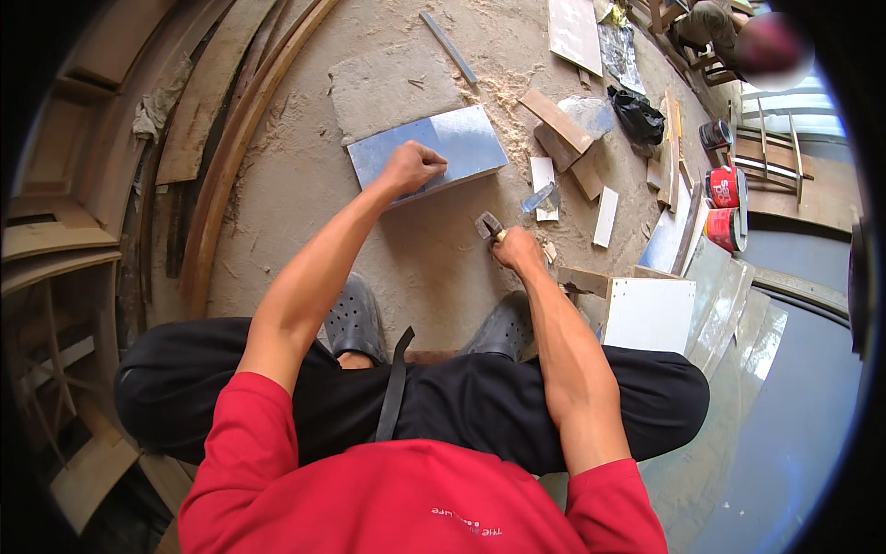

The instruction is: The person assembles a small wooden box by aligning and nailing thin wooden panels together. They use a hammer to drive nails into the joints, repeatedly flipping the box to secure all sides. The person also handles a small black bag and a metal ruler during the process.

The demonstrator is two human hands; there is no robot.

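A pale blue-white rectangular board or box (475, 138) lies tilted on the dusty floor in front of me, its thick front side facing me. Over its middle is my left hand (415, 170), fingers pinched together near the top surface; whatever is between the fingertips is too small to make out. To the right and nearer to me, my right hand (519, 249) is closed around a hammer (489, 225). The dark metal head sticks out to the left, low over the floor and apart from the board, while most of the handle is hidden in my grip.
Wood offcuts (563, 125), a white strip (605, 217) and a black plastic bag (637, 115) lie to the right. Beyond stand red cans (725, 187). A white box (650, 314) sits by my right knee. Long planks (249, 120) line the left. A person (709, 32) is at far right.
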